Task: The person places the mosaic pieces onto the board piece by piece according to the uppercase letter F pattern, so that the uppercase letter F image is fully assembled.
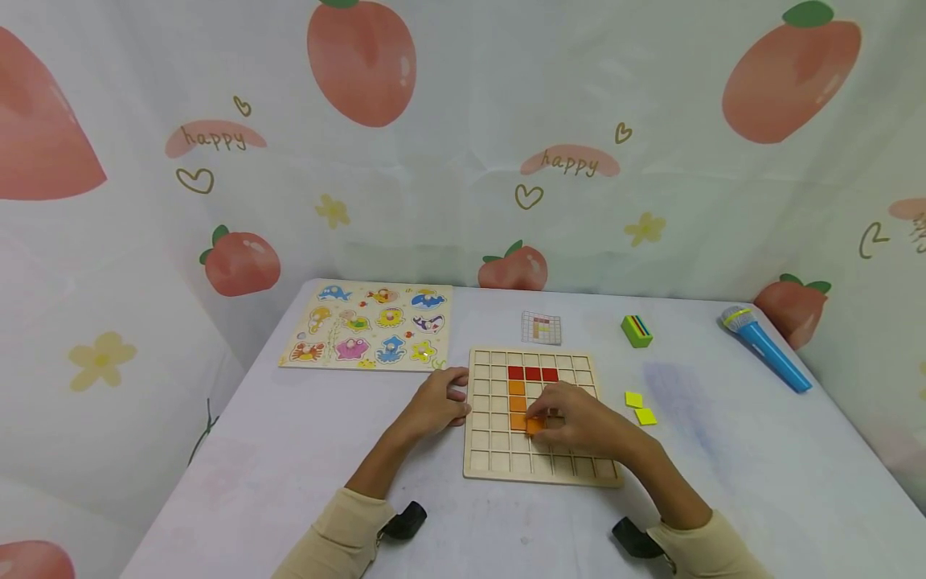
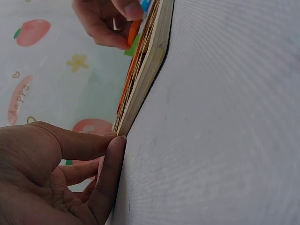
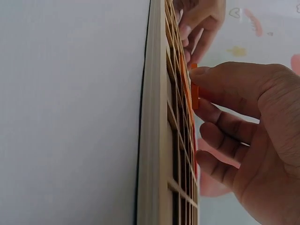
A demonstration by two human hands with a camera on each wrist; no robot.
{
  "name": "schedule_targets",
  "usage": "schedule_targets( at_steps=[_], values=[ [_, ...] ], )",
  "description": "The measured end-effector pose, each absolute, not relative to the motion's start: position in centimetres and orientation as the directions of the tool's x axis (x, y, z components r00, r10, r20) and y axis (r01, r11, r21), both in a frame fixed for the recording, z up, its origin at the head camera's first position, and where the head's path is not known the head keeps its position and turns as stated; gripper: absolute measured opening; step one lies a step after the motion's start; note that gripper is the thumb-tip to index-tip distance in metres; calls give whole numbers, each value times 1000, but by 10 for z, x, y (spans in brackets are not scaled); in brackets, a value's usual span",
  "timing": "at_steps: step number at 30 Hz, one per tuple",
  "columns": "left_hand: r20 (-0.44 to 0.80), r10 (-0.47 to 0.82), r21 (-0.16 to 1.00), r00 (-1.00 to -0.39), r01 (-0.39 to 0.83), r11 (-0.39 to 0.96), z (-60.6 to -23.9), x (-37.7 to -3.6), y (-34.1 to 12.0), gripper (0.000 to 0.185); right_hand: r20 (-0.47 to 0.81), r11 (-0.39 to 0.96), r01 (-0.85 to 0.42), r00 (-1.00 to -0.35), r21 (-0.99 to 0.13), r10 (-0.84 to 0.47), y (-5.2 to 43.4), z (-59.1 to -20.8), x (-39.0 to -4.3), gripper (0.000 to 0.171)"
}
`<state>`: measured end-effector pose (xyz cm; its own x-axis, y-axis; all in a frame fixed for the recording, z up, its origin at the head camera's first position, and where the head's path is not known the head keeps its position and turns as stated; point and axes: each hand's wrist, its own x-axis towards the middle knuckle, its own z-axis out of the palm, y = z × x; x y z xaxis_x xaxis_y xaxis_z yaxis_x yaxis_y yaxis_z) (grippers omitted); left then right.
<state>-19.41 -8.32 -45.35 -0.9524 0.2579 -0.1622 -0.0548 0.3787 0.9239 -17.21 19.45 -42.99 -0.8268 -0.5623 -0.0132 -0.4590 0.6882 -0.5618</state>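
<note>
A wooden grid board (image 1: 486,461) lies flat on the table. Three red tiles (image 1: 533,374) form a row in its cells, and a column of orange tiles (image 1: 517,404) runs down from the row's left end. My left hand (image 1: 436,400) grips the board's left edge between thumb and finger, as the left wrist view shows. Over the board, my right hand (image 1: 582,418) pinches a single orange square tile (image 3: 195,86) between thumb and forefinger. In the right wrist view this tile stands just off the grid's surface, beside the orange column.
Two yellow tiles (image 1: 645,416) lie right of the board. Behind it are a printed grid card (image 1: 541,328) and a green block with coloured stripes (image 1: 637,331). A sea-animal puzzle board (image 1: 369,326) sits back left, a blue toy microphone (image 1: 768,351) back right.
</note>
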Motion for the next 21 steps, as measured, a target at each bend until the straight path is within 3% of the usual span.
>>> schedule_targets(
  at_steps=[21],
  values=[
    [-168, 256, 923, -952, -61, 380, -454, -195, -83, 64, 4, 646, -537, -771, -542, -637, 173, -428, -169, 18]
  ],
)
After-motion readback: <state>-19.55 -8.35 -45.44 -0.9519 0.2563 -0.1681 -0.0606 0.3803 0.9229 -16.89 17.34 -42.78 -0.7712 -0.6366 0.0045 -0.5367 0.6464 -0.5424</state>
